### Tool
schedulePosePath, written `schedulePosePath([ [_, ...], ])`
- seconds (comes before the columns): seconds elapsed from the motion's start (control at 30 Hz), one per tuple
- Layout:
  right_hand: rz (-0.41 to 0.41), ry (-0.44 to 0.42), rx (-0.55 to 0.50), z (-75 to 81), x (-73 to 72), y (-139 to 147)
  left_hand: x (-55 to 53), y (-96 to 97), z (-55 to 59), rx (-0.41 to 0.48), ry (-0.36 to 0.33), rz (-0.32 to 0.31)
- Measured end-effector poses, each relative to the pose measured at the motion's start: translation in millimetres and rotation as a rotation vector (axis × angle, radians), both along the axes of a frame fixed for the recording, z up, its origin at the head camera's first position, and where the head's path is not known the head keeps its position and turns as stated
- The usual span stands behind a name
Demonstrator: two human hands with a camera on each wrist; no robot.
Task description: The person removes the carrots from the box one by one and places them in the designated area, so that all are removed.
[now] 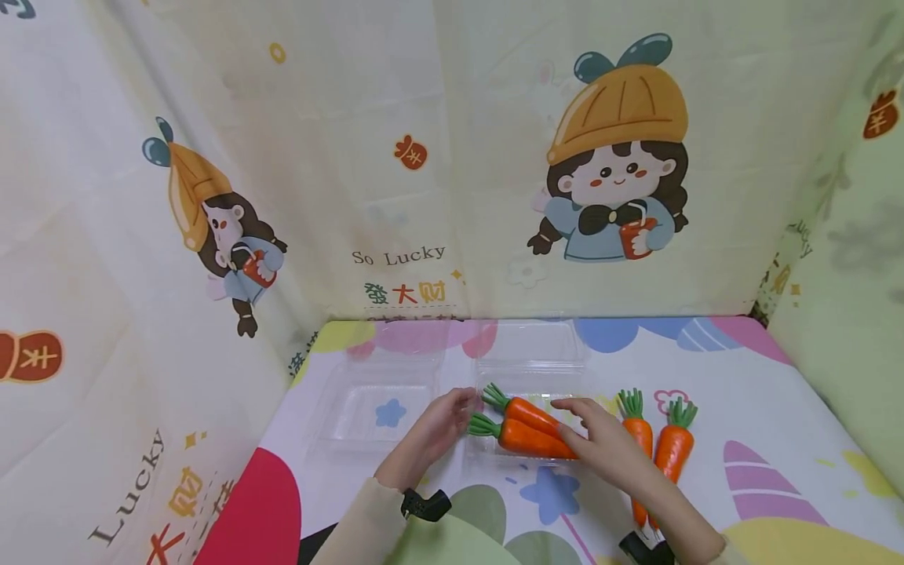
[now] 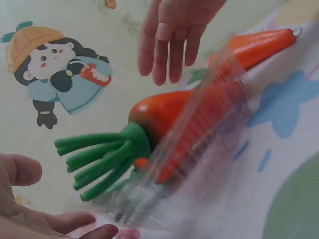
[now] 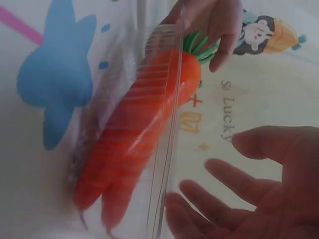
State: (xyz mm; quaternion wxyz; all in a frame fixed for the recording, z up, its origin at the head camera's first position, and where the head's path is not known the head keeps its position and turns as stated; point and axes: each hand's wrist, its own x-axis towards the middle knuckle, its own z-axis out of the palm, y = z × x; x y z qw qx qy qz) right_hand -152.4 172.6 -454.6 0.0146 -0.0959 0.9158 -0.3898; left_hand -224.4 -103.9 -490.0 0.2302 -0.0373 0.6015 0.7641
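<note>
Two orange toy carrots (image 1: 530, 416) with green tops lie side by side in a clear plastic box (image 3: 162, 184). Their tops stick out past the box's left end. At that end is my left hand (image 1: 443, 424), fingers loosely bent beside the green leaves (image 2: 102, 159) and holding nothing. Over the right end of the box reaches my right hand (image 1: 600, 439), its fingers spread and relaxed. In the right wrist view, those fingers (image 3: 224, 186) are close to the box rim, with nothing gripped.
Two more toy carrots (image 1: 674, 451) lie right of the box, partly behind my right forearm. A second clear box (image 1: 332, 416) stands open on the left. Both boxes' clear lids (image 1: 526, 345) fold back toward the patterned cloth wall (image 1: 487, 196).
</note>
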Motion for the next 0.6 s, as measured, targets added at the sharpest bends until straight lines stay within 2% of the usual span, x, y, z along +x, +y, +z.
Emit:
schedulePosePath([
  [0.17,0.028,-0.108,-0.012,3.3,-0.7,-11.5,11.8,-8.4,-0.8,-0.016,0.012,0.001],
  [0.3,0.048,-0.121,-0.006,4.3,-2.1,-16.6,16.5,-15.6,0.3,0.002,0.009,-0.008],
  [0.43,0.087,-0.123,0.002,2.6,-4.9,-21.5,16.6,-19.6,2.9,0.000,-0.002,-0.044],
  [0.6,0.129,-0.102,0.059,-1.1,-9.5,-28.7,11.5,-20.3,5.0,-0.041,-0.035,-0.087],
])
